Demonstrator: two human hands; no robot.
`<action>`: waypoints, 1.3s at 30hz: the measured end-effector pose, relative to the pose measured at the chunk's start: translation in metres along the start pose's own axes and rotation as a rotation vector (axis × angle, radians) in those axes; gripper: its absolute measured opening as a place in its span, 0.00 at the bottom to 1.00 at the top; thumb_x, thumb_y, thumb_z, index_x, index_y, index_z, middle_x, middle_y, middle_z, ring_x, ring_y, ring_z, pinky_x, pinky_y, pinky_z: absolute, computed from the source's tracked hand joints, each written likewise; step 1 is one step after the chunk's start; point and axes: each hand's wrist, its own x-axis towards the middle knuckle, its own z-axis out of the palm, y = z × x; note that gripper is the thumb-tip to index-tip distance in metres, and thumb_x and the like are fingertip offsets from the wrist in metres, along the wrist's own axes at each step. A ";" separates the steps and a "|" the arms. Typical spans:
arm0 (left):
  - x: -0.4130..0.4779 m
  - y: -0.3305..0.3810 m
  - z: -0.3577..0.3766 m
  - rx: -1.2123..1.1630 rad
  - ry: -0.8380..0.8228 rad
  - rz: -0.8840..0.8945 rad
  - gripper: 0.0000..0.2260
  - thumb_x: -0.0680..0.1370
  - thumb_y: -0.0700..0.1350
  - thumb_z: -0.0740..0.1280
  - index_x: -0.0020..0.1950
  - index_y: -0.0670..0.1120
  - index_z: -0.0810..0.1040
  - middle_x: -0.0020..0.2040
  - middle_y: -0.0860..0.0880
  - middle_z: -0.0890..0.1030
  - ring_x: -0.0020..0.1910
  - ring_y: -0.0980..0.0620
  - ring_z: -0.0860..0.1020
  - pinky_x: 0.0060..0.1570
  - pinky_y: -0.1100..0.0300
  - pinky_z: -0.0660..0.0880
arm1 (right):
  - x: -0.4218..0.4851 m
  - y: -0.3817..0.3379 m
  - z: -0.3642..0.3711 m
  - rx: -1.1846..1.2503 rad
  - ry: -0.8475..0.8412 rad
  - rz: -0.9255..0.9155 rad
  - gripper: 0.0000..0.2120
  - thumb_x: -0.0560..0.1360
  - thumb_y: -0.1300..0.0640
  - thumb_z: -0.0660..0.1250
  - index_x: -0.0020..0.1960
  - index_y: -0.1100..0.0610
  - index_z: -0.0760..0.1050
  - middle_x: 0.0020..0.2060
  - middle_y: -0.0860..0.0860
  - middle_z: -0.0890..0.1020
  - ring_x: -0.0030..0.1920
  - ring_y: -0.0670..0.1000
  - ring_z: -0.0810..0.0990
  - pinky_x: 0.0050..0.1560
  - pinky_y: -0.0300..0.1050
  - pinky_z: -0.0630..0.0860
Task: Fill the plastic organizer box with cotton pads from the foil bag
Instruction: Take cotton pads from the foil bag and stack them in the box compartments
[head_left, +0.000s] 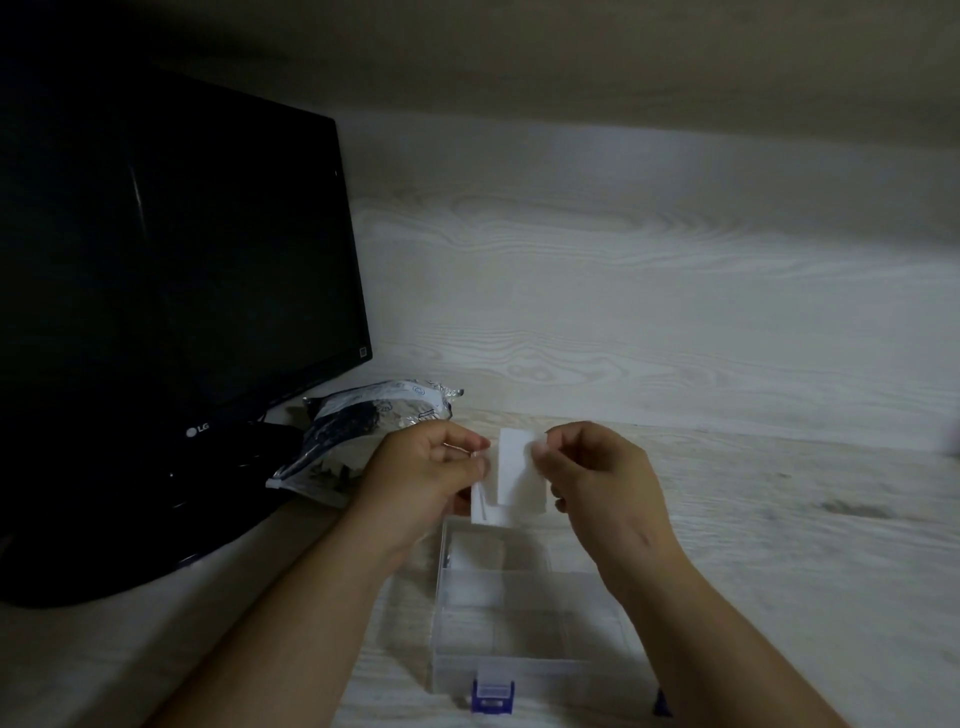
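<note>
Grip of left hand (427, 470) pinches cotton pads (480, 509); grip of right hand (597, 470) pinches one pad (521, 467), apparently separating it. Held directly over organizer box (519, 670)

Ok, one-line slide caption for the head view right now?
Left hand and right hand pinch white cotton pads above the clear organizer box; foil bag lies beside the monitor.

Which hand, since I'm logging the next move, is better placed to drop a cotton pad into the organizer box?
Right, probably. The right hand pinches one cotton pad by its top corner, hanging over the organizer box; the left hand grips the other pads.
</note>
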 end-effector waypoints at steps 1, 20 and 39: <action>0.000 0.000 0.000 0.002 -0.008 0.004 0.06 0.75 0.31 0.68 0.46 0.41 0.81 0.39 0.41 0.83 0.35 0.48 0.81 0.35 0.56 0.78 | -0.001 0.000 0.000 -0.023 -0.024 0.005 0.05 0.73 0.57 0.73 0.39 0.53 0.80 0.31 0.47 0.81 0.31 0.42 0.76 0.39 0.45 0.75; 0.000 0.000 0.002 -0.014 -0.006 0.025 0.09 0.76 0.30 0.66 0.46 0.42 0.79 0.35 0.45 0.82 0.38 0.47 0.82 0.40 0.54 0.78 | -0.003 -0.001 0.005 -0.043 -0.063 0.126 0.06 0.72 0.59 0.73 0.40 0.58 0.78 0.35 0.52 0.83 0.33 0.48 0.80 0.32 0.44 0.80; 0.000 0.004 -0.010 0.219 0.009 0.002 0.10 0.70 0.28 0.72 0.40 0.39 0.73 0.31 0.42 0.77 0.25 0.50 0.76 0.28 0.60 0.74 | -0.008 -0.003 0.007 0.029 -0.162 0.187 0.03 0.72 0.70 0.69 0.43 0.63 0.79 0.40 0.56 0.84 0.42 0.54 0.84 0.42 0.49 0.84</action>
